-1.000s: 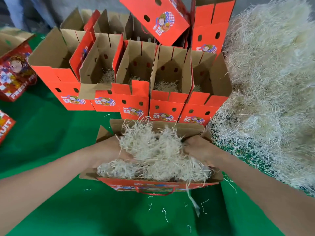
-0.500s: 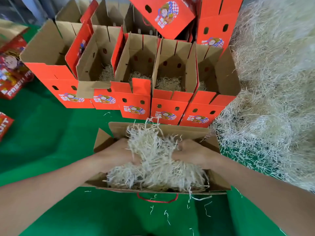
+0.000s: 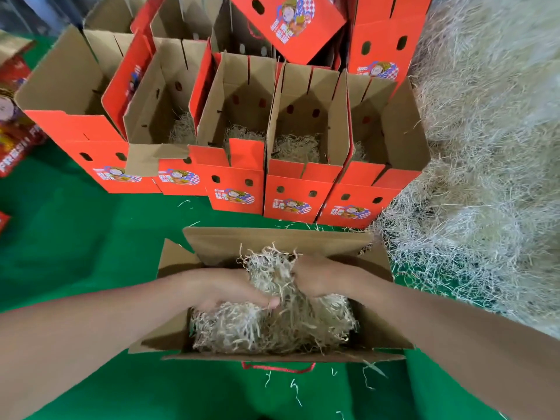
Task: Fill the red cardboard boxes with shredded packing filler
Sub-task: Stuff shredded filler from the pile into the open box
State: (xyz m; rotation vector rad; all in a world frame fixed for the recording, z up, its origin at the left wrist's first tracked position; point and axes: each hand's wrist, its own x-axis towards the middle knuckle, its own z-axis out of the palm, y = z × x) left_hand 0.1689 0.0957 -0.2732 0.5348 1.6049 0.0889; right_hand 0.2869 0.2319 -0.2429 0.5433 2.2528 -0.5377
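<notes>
Open box (image 3: 272,241) sits nearest the person on green cloth (image 3: 75,262), opening up, flaps spread. Its long axis runs left-right across the view, w/ a red cord handle (image 3: 278,367) hanging off the near side. Inside is a wad of shredded filler (image 3: 272,331), spread along the box's length, top tuft rising above the rim btwn the hands.

L hand (image 3: 224,286) is in the box from the left, fingers curled into the filler, thumb tip showing against the strands. R hand (image 3: 315,277) comes in from the right, fingers closed tight round the upper tuft. So both hands have hold of filler.

Just beyond the far flap is a row of red boxes (image 3: 236,192), side by side, openings up. Their long axes point away from the person, printed short ends w/ paired holes facing the viewer. Several show a thin layer of filler at the bottom; the leftmost one's floor is hidden. One more red box (image 3: 291,25) lies tilted atop the back row.

Big filler pile (image 3: 485,177) at right touches the rightmost box of the row. Loose strands (image 3: 295,389) lie on the cloth near the handle.
</notes>
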